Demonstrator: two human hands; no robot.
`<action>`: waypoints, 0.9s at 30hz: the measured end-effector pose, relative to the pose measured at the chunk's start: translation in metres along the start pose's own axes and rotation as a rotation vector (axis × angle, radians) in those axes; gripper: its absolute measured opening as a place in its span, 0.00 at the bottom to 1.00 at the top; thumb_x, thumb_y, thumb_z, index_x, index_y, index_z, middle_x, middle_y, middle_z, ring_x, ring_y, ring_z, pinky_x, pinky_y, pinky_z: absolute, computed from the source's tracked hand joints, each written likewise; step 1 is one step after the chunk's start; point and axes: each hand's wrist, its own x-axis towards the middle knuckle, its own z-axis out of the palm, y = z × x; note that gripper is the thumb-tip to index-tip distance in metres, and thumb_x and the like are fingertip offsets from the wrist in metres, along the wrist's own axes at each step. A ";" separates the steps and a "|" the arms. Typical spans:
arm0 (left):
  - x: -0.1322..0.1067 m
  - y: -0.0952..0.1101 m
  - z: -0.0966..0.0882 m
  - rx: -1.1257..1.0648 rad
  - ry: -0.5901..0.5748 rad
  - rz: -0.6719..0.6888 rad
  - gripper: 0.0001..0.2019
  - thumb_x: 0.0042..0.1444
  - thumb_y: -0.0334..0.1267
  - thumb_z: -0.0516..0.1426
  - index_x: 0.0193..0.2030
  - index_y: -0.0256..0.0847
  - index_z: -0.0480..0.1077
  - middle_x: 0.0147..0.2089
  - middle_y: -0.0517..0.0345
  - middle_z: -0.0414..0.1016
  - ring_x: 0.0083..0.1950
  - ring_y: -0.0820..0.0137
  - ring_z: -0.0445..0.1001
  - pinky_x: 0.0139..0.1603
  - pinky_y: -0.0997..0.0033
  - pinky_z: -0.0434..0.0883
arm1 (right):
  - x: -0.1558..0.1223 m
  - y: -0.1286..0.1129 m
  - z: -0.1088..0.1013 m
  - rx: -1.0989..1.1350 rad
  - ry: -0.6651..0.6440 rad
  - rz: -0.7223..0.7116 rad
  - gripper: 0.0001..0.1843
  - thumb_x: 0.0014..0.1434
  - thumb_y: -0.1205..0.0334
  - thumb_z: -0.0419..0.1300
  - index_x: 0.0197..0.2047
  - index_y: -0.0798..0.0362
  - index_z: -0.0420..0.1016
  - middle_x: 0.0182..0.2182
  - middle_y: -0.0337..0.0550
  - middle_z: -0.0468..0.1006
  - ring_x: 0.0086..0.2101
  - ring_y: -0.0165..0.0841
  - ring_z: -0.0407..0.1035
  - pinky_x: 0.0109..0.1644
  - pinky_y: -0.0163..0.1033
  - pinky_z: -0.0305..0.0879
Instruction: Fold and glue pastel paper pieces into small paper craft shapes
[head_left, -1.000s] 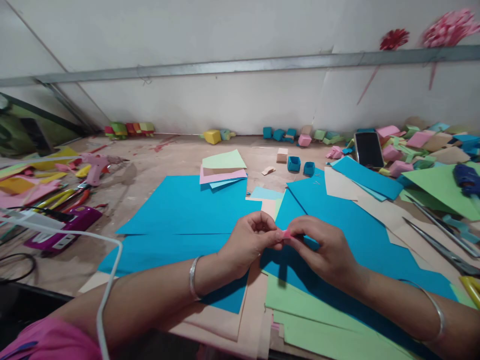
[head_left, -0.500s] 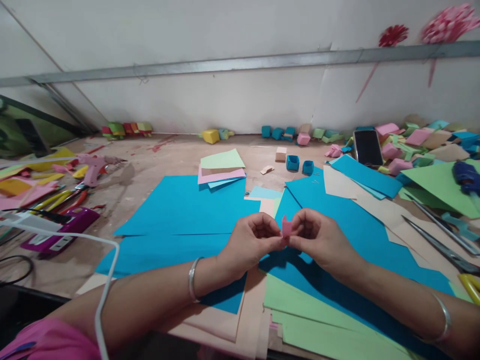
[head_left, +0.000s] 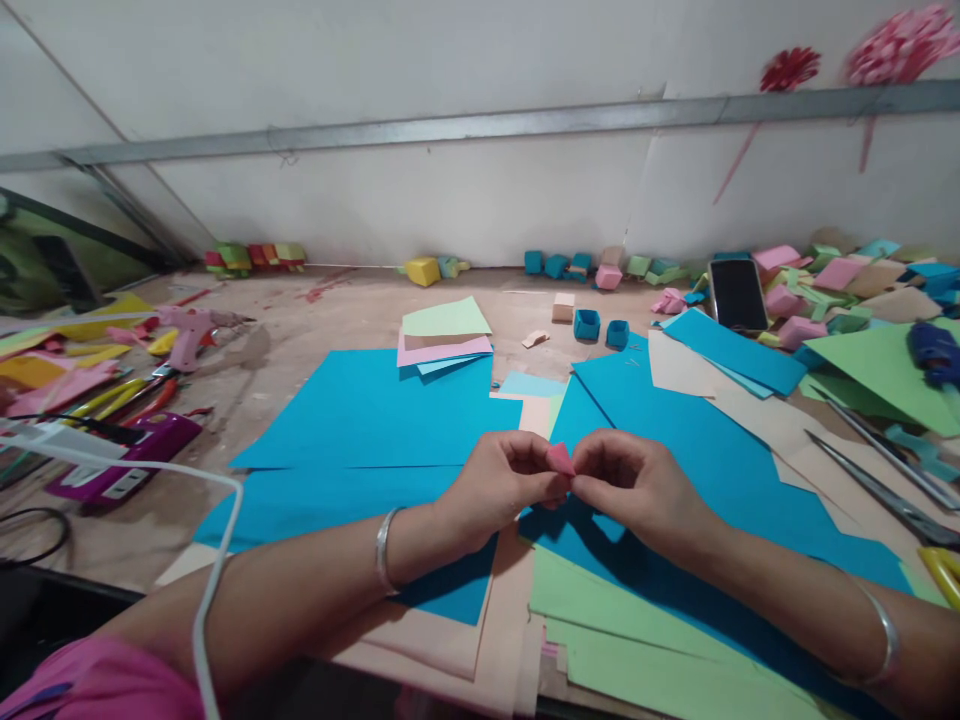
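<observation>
A small folded piece of pink paper [head_left: 559,459] is pinched between my two hands above the table. My left hand [head_left: 508,472] grips it with thumb and forefinger from the left. From the other side, my right hand [head_left: 637,484] has its thumb and fingertips closed on the paper's right edge. Below the hands lie blue paper sheets [head_left: 405,410], with another blue sheet [head_left: 690,460] to the right. Two small open blue paper boxes [head_left: 586,325] stand beyond the hands, near a small peach paper box [head_left: 562,307].
Scissors [head_left: 877,485] lie at the right, near a phone [head_left: 738,295] and a heap of paper cubes [head_left: 840,275]. On the left are a pink glue gun [head_left: 187,340], a purple power strip [head_left: 142,460] and a white cable [head_left: 214,590]. Green sheets [head_left: 645,640] lie in front.
The pink paper has turned from upright to tilted and shifted slightly left in my fingers. My right hand has dropped a little. Things on the table have stayed put.
</observation>
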 end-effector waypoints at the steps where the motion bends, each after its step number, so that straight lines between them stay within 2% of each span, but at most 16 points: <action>1: 0.000 -0.001 0.000 -0.008 -0.010 -0.007 0.12 0.39 0.36 0.71 0.26 0.34 0.74 0.22 0.58 0.74 0.24 0.75 0.71 0.27 0.76 0.69 | 0.000 -0.001 0.000 0.030 -0.003 0.005 0.00 0.52 0.66 0.62 0.30 0.52 0.74 0.25 0.36 0.73 0.26 0.27 0.65 0.28 0.33 0.60; 6: 0.002 -0.008 -0.003 -0.086 -0.029 -0.008 0.10 0.40 0.33 0.70 0.28 0.35 0.76 0.25 0.58 0.76 0.24 0.77 0.73 0.28 0.77 0.70 | 0.001 -0.006 -0.001 0.149 0.032 0.054 0.02 0.47 0.67 0.64 0.24 0.52 0.75 0.25 0.36 0.73 0.26 0.26 0.65 0.29 0.33 0.60; 11: 0.002 -0.009 -0.005 -0.107 -0.035 -0.019 0.10 0.42 0.34 0.70 0.30 0.35 0.76 0.26 0.59 0.76 0.26 0.76 0.73 0.29 0.78 0.70 | 0.004 -0.007 -0.003 0.170 0.026 0.112 0.01 0.45 0.65 0.65 0.25 0.52 0.77 0.25 0.37 0.75 0.27 0.29 0.68 0.32 0.35 0.64; 13: 0.001 -0.007 -0.005 -0.102 -0.038 -0.021 0.10 0.43 0.35 0.69 0.31 0.34 0.77 0.27 0.57 0.76 0.27 0.76 0.73 0.30 0.77 0.71 | 0.004 -0.007 -0.004 0.131 0.027 0.084 0.00 0.46 0.66 0.64 0.26 0.52 0.77 0.26 0.38 0.76 0.28 0.30 0.69 0.34 0.36 0.65; 18: 0.001 -0.005 -0.004 -0.040 -0.025 -0.005 0.11 0.42 0.36 0.70 0.30 0.33 0.76 0.27 0.56 0.75 0.27 0.76 0.72 0.30 0.76 0.71 | 0.002 -0.008 -0.006 -0.052 -0.022 -0.008 0.07 0.53 0.66 0.57 0.29 0.52 0.76 0.29 0.39 0.77 0.31 0.31 0.69 0.35 0.36 0.64; 23: 0.001 -0.006 -0.002 -0.001 -0.013 0.033 0.15 0.39 0.36 0.71 0.31 0.34 0.73 0.27 0.59 0.74 0.28 0.75 0.73 0.31 0.74 0.72 | -0.001 -0.004 -0.003 -0.243 -0.010 -0.150 0.03 0.55 0.68 0.57 0.31 0.52 0.70 0.27 0.36 0.71 0.29 0.29 0.65 0.32 0.35 0.61; 27: 0.001 -0.004 -0.002 0.029 -0.034 0.023 0.15 0.38 0.35 0.71 0.31 0.34 0.72 0.27 0.61 0.74 0.27 0.77 0.72 0.31 0.76 0.70 | -0.003 -0.001 -0.001 -0.270 -0.012 -0.157 0.05 0.56 0.71 0.56 0.32 0.51 0.67 0.26 0.33 0.68 0.28 0.27 0.63 0.31 0.33 0.59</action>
